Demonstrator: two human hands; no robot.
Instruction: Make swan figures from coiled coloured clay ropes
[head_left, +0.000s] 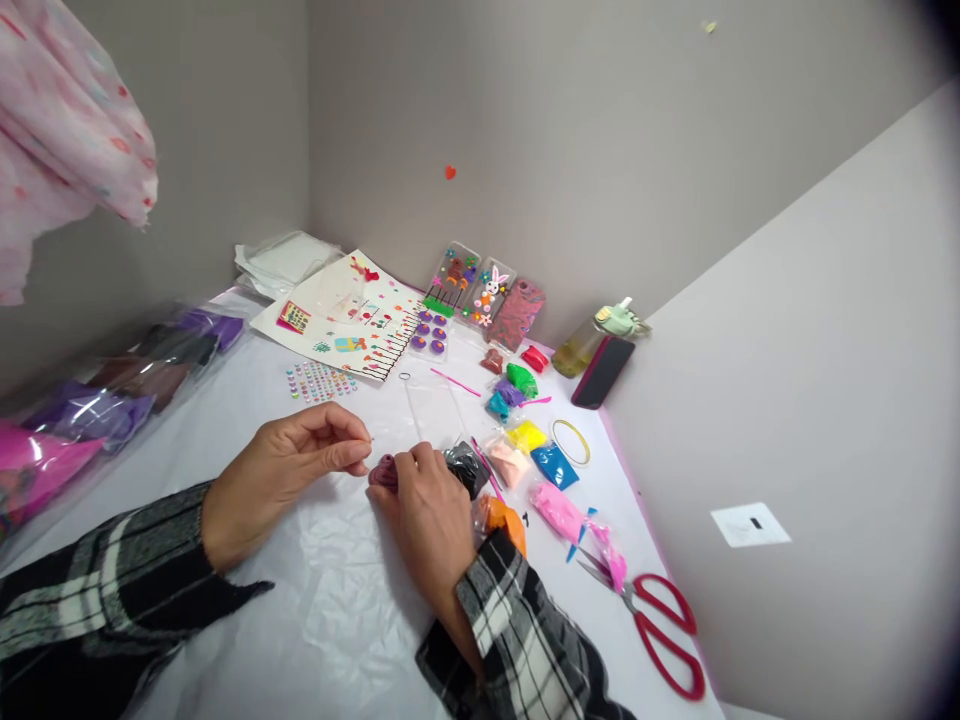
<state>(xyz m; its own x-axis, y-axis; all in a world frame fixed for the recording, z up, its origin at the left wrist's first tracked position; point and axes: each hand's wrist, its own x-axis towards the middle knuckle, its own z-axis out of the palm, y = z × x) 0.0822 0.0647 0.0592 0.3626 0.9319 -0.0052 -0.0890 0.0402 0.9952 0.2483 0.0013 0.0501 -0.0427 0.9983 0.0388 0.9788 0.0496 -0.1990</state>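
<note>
My left hand (296, 470) is raised over the white sheet, its thumb and index finger pinched together. A tiny dark speck shows at the fingertips, too small to name. Close to its right, my right hand (431, 510) is closed around a mauve rolled clay piece (385, 473) with a swirled top. The fingers hide part of that piece. Just beyond the right hand lie a packet of black clay (466, 468) and a clear phone case (436, 408). An orange clay packet (504, 522) sits beside the right wrist.
Clay packets, including a blue one (555, 465), line the right side. Scissors (664, 630) with red handles lie at the right edge. Decorated phone cases (491, 295), a bottle (581, 345) and a phone (602, 372) stand along the wall. Gem stickers (321, 381) and a decorated paper (345, 320) lie farther left.
</note>
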